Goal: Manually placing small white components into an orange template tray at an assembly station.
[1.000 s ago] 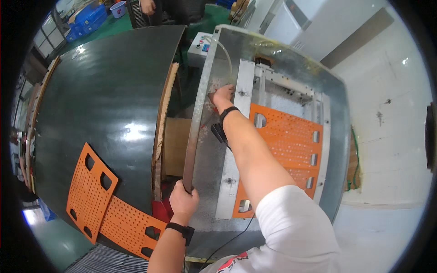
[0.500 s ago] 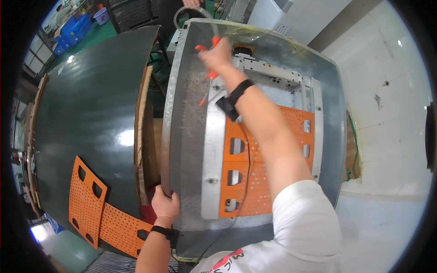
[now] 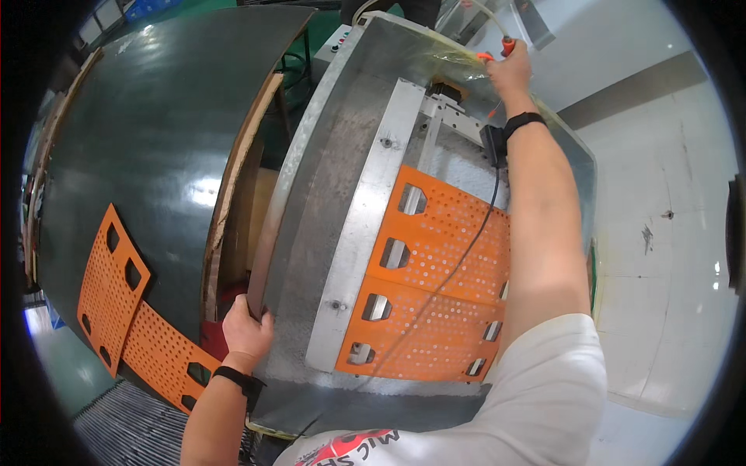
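At the far right corner of a deep grey metal tub [image 3: 289, 167], my right hand [image 3: 510, 76] is closed round an air blow gun [image 3: 509, 47] with orange parts. A pale hose [image 3: 488, 13] runs up from the gun, and its thin nozzle points down with an orange tip. My left hand [image 3: 247, 335] grips the tub's near left rim, fingers wrapped over it. Inside the tub, two perforated orange panels [image 3: 435, 268] lie end to end on a silver metal frame [image 3: 359, 225]. My right forearm hides part of their right side.
To the left stands a dark green table [image 3: 148, 155] with wooden edges. Two more perforated orange panels [image 3: 116, 291] overlap on its near side. A black cable [image 3: 475, 238] hangs from my right wristband across the tub. Behind the tub, someone in dark clothes [image 3: 416, 11] is partly visible.
My right hand has carried the air blow gun from the tub's far left part across to its far right corner. My left hand stays on the rim. The whole view has turned.
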### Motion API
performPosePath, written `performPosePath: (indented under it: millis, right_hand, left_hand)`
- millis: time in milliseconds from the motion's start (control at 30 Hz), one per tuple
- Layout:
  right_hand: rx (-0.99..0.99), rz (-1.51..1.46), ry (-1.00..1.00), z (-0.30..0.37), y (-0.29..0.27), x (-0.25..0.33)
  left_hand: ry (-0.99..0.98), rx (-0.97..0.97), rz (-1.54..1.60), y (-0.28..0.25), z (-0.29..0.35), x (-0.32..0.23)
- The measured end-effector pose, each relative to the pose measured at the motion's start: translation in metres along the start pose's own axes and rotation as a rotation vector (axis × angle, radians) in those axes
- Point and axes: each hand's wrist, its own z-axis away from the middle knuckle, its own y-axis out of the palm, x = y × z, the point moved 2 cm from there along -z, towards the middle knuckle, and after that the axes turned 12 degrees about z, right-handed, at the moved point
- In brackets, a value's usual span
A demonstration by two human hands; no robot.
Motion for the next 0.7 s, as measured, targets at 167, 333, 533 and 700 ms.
performPosePath:
  millis: [167, 333, 533, 700]
  right_hand:
    - [-0.067, 0.004, -0.077, -0.020, 0.014, 0.001]
    - [-0.009, 0.047, 0.004, -0.012, 0.029, -0.013]
    - [-0.044, 0.030, 0.021, -0.008, 0.042, -0.024]
    - [-0.009, 0.035, -0.016, -0.003, 0.048, -0.030]
  left_hand:
    - [-0.017, -0.002, -0.005, 0.003, 0.001, 0.000]
    - [-0.006, -0.007, -0.028, 0.005, 0.001, 0.002]
    - [-0.011, -0.002, -0.002, 0.003, 0.000, 0.001]
    - [-0.027, 0.012, -0.047, 0.005, 0.001, 0.003]
